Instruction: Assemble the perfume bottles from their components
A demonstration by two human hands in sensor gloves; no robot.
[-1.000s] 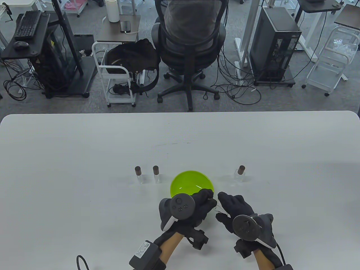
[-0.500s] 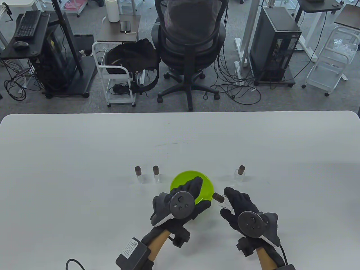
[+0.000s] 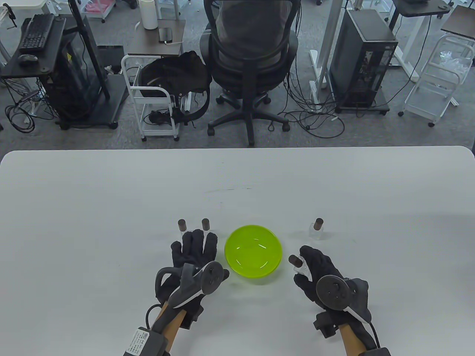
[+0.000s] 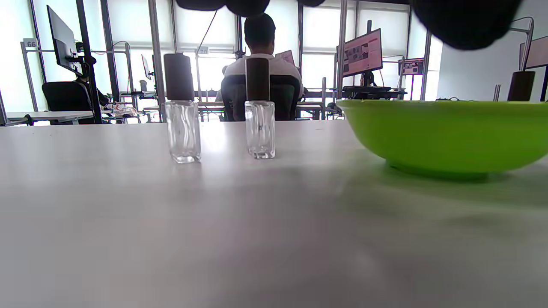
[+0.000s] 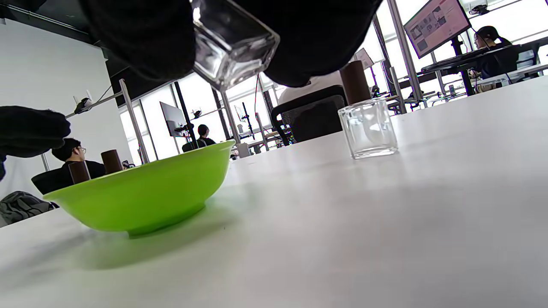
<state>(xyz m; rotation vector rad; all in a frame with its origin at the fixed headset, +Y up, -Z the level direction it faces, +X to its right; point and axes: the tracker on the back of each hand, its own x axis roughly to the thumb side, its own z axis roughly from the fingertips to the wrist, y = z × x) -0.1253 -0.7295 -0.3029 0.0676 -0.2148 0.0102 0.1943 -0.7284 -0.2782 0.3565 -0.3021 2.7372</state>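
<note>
Right hand (image 3: 323, 272) gripping a capped perfume bottle (image 3: 297, 262) above the bench (image 3: 111, 207), right of the green bowl (image 3: 253, 257), left hand (image 3: 193, 259) flat with fingers spread, near two standing bottles (image 4: 184, 109).

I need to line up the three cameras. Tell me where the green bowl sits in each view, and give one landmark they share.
Table view: the green bowl sits near the table's front, between the left hand and right hand.
Left wrist view: green bowl at the right edge, on the table.
Right wrist view: green bowl at lower left.
Shared landmark: the pair of capped bottles beside the bowl.
</note>
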